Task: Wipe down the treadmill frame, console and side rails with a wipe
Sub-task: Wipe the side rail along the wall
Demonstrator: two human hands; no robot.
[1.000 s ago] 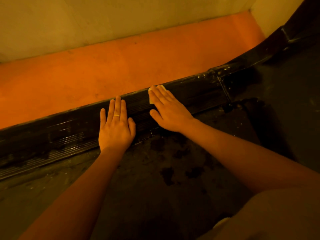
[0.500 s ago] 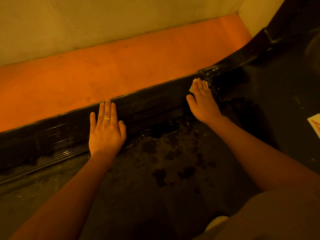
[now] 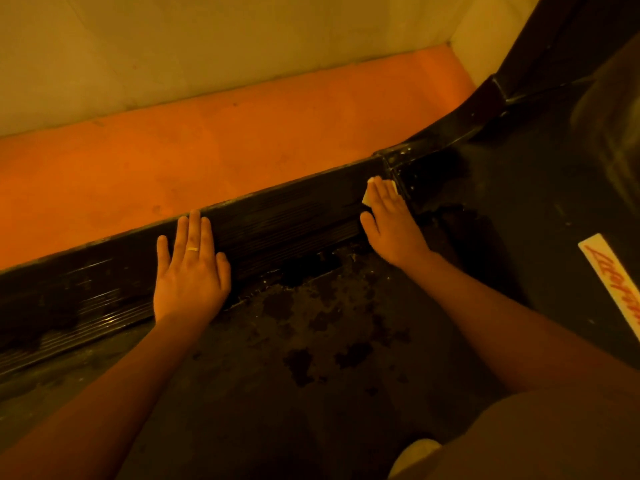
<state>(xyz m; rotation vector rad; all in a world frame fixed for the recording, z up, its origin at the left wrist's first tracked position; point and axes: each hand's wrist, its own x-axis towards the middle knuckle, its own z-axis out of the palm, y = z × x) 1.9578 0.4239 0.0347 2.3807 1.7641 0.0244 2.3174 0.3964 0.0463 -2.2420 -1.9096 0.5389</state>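
The black ribbed side rail point(image 3: 284, 223) of the treadmill runs from lower left to upper right. My left hand point(image 3: 190, 271) lies flat on it with straight fingers and a ring on one finger. My right hand point(image 3: 389, 223) presses a pale wipe point(image 3: 366, 199) flat against the rail's far end, next to the joint with the front frame point(image 3: 429, 147). Most of the wipe is hidden under my fingers; only its edges show. The dark belt point(image 3: 311, 341) below the rail has blotchy wet patches.
Beyond the rail lie an orange floor strip point(image 3: 207, 147) and a pale wall point(image 3: 207, 46). The dark motor cover point(image 3: 540, 220) with a white and red label point(image 3: 616, 282) is at the right. The black upright point(image 3: 540, 39) rises at top right. My knee shows at bottom right.
My right hand slid the wipe rightwards along the rail to its front end, then stayed there. My left hand has kept its place on the rail.
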